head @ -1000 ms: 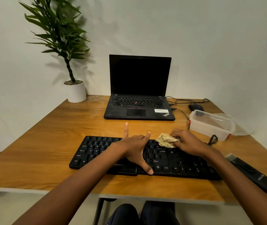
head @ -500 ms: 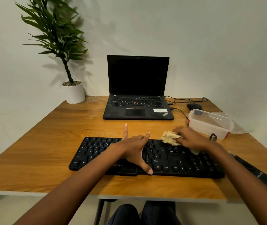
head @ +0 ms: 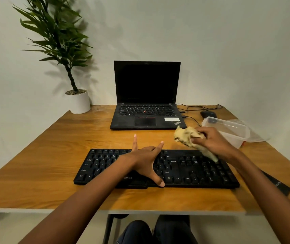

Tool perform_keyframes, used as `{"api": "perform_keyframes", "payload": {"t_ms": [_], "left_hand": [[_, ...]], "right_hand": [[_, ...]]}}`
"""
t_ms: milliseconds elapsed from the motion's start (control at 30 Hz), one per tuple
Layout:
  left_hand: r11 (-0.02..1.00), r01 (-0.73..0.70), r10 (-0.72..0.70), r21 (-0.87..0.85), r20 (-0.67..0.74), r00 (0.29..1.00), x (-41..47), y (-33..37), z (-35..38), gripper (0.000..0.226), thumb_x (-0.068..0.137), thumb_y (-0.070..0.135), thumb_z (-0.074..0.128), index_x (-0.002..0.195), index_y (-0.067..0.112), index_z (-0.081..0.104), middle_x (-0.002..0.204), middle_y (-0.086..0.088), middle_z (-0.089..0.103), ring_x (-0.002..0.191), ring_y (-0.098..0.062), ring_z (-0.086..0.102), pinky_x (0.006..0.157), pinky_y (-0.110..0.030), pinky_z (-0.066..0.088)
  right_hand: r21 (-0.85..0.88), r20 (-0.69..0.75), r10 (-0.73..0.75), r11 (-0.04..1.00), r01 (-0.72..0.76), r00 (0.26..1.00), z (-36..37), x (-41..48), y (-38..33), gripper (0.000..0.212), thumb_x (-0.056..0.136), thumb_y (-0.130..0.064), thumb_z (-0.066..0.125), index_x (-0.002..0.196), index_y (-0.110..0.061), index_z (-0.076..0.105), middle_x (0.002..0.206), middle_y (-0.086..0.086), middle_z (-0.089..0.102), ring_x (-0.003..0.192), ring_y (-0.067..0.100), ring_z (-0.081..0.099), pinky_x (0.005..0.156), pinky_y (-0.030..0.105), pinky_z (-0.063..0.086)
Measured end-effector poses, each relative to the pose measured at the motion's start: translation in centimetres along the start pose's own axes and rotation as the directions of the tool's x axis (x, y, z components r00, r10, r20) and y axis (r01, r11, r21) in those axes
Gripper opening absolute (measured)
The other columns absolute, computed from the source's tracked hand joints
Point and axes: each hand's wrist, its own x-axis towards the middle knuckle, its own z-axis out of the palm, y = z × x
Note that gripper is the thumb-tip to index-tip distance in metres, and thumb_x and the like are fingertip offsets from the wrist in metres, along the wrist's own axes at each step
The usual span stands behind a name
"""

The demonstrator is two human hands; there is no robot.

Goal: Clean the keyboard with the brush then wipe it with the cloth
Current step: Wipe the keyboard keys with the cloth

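Observation:
A black keyboard point(head: 190, 169) lies across the near part of the wooden desk point(head: 52, 155). My left hand point(head: 145, 160) rests flat on its middle, fingers spread and straight, thumb at the front edge. My right hand point(head: 213, 142) grips a crumpled beige cloth point(head: 187, 135) lifted above the keyboard's far right corner; the cloth's lower tail hangs down toward the keys. A black brush point(head: 276, 184) lies on the desk right of the keyboard, mostly hidden by my right forearm.
An open black laptop point(head: 146, 110) sits behind the keyboard. A clear plastic box point(head: 228, 128) with its lid beside it stands at the right, a mouse point(head: 208, 113) and cables behind it. A potted plant point(head: 78, 101) occupies the back left corner.
My right hand has lifted the cloth off the keys and carried it up and to the right, toward the plastic box. My left hand has stayed flat on the keyboard.

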Motion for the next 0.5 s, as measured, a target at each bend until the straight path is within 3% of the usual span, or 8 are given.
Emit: {"api": "perform_keyframes", "payload": {"t_ms": [67,167,233,367,500], "left_hand": [[1.0,-0.004,0.004,0.025,0.023,1.0,0.2,0.2,-0.3,0.125,0.068,0.073,0.062,0.146,0.025,-0.023,0.158,-0.005,0.013,0.146,-0.026,0.008,0.091,-0.065,-0.035],[0.997,-0.028,0.024,0.069,0.058,0.998,0.6,0.8,-0.8,0.124,0.068,0.072,0.063,0.148,0.026,-0.02,0.159,-0.001,0.003,0.146,-0.024,0.004,0.092,-0.068,-0.032],[0.996,-0.039,0.034,0.08,0.06,0.998,0.8,0.9,-1.0,0.124,0.068,0.071,0.064,0.149,0.023,-0.017,0.159,-0.001,0.004,0.146,-0.023,0.003,0.093,-0.067,-0.032],[0.995,-0.041,0.038,0.087,0.04,0.998,0.8,0.8,-0.9,0.126,0.067,0.071,0.064,0.148,0.023,-0.018,0.158,-0.003,0.01,0.146,-0.024,0.009,0.093,-0.064,-0.034],[0.995,-0.056,0.052,0.079,0.057,0.997,1.0,0.9,-1.0,0.125,0.067,0.069,0.066,0.148,0.028,-0.02,0.158,-0.004,0.012,0.145,-0.026,0.012,0.097,-0.066,-0.03]], "right_hand": [[-0.117,0.023,-0.073,0.99,0.076,0.997,-0.9,-1.9,-0.6,0.026,0.085,-0.005,0.062,0.103,-0.023,0.057,0.088,-0.018,0.053,0.084,0.003,0.05,0.066,0.005,0.038],[-0.416,0.306,-0.129,0.873,0.254,0.943,1.0,-4.0,0.3,0.014,0.088,-0.014,0.059,0.096,-0.026,0.057,0.088,-0.015,0.047,0.085,0.003,0.044,0.07,0.013,0.034],[-0.47,0.411,-0.167,0.804,0.365,0.896,2.2,-4.8,1.2,0.008,0.089,-0.016,0.057,0.093,-0.022,0.057,0.087,-0.014,0.043,0.089,0.008,0.042,0.074,0.019,0.03],[-0.426,0.439,-0.127,0.842,0.331,0.889,2.0,-4.6,1.0,0.016,0.089,-0.016,0.057,0.104,-0.014,0.063,0.094,-0.008,0.05,0.095,0.01,0.048,0.083,0.025,0.038],[-0.575,0.323,-0.184,0.741,0.347,0.928,3.2,-4.0,1.0,0.017,0.09,-0.016,0.052,0.104,-0.013,0.061,0.098,-0.002,0.049,0.097,0.013,0.047,0.079,0.023,0.036]]}}
